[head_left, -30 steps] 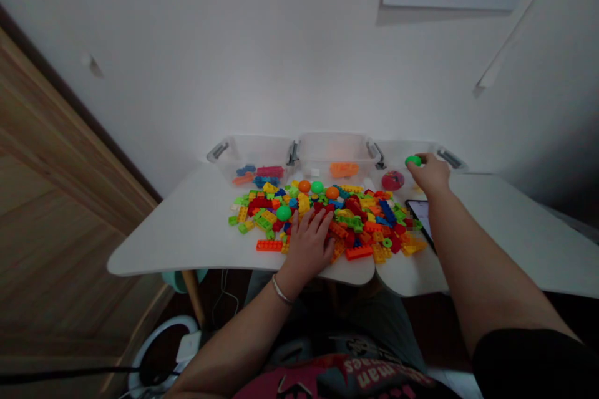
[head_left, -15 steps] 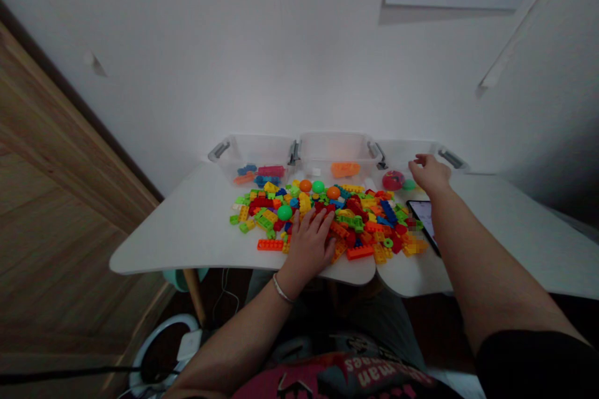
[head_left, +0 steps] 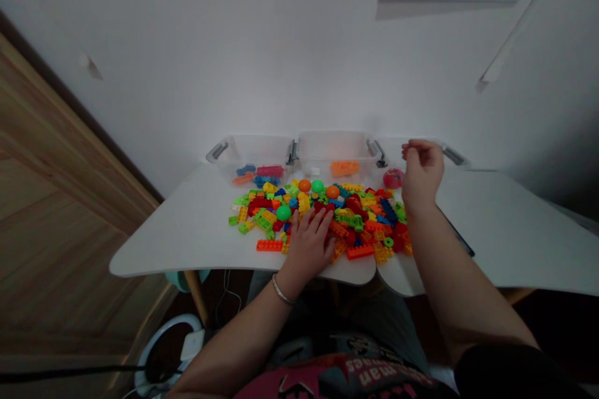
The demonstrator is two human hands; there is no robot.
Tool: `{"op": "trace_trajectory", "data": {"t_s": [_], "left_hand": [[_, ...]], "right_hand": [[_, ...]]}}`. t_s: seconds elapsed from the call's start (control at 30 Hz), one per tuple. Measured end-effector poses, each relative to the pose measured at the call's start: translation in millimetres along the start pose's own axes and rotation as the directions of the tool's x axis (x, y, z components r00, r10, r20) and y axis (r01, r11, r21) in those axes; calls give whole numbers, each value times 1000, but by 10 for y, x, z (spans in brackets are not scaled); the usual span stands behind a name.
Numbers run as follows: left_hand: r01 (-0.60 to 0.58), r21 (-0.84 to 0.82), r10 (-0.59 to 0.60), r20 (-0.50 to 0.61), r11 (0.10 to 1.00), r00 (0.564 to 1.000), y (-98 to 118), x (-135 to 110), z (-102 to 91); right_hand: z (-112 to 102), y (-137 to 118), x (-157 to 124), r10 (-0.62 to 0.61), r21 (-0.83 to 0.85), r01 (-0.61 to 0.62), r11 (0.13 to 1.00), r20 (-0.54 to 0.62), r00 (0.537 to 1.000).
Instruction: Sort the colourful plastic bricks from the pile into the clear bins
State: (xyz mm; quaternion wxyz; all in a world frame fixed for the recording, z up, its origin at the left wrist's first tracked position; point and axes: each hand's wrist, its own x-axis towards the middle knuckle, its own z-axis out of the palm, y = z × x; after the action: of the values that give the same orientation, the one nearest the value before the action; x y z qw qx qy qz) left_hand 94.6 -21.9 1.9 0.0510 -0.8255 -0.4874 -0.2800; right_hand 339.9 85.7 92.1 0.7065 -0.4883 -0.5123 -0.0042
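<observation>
My left hand (head_left: 309, 238) lies on the near side of a pile of toy building bricks (head_left: 264, 219), fingers spread and holding nothing that I can see. Above the right-hand clear bin (head_left: 392, 148) hangs my right hand (head_left: 422, 174). Its fingers are curled toward the thumb, and whatever they may hold is hidden. Inside that bin, next to my right wrist, shows a pinkish-red round thing (head_left: 393, 178). Green balls (head_left: 283, 212) and orange balls (head_left: 304, 185) sit among the bricks. A long orange brick (head_left: 269, 245) lies at the near left.
The left clear bin (head_left: 253, 148) holds blue, pink and orange pieces. In the middle clear bin (head_left: 337, 143) are an orange block (head_left: 345, 168) and a small white piece. My right forearm partly covers a phone (head_left: 461, 240). A wall stands close behind the white table (head_left: 178, 224).
My right hand has risen and shifted slightly left, its fingers now more curled. The forearm has swung left, covering more of the phone. My left hand has stayed put.
</observation>
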Motion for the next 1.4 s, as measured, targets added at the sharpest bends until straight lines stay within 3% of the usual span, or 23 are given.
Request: {"op": "trace_trajectory", "data": {"t_s": [0.1, 0.23, 0.33, 0.43, 0.63, 0.97, 1.17, 1.27, 1.4], "left_hand": [[-4, 9, 4, -3, 1000, 1000, 4, -2, -2], [-7, 9, 7, -8, 1000, 1000, 1, -6, 1], [-5, 7, 5, -7, 1000, 1000, -1, -4, 1], [5, -6, -5, 1, 1000, 1000, -1, 0, 2], [9, -12, -9, 8, 1000, 1000, -2, 5, 4], [6, -10, -6, 0, 1000, 1000, -3, 5, -2], [12, -5, -12, 13, 1000, 1000, -5, 8, -10], [9, -7, -9, 14, 1000, 1000, -4, 6, -17], [10, -20, -10, 15, 1000, 1000, -1, 5, -17]], "right_hand": [[159, -154, -340, 27, -151, 10, 989, 246, 969], [369, -192, -643, -16, -265, 207, 942, 582, 813], [476, -180, -753, -28, -303, 344, 889, 714, 700], [530, -166, -802, 16, -376, 412, 830, 755, 656], [593, -127, -815, 102, -475, 415, 776, 744, 661], [618, -66, -801, 143, -494, 336, 802, 705, 695], [600, -43, -823, 61, -421, 315, 851, 675, 735], [557, -31, -817, -34, -287, 289, 913, 654, 756], [389, -36, -765, -161, -110, 257, 960, 536, 829]]}}
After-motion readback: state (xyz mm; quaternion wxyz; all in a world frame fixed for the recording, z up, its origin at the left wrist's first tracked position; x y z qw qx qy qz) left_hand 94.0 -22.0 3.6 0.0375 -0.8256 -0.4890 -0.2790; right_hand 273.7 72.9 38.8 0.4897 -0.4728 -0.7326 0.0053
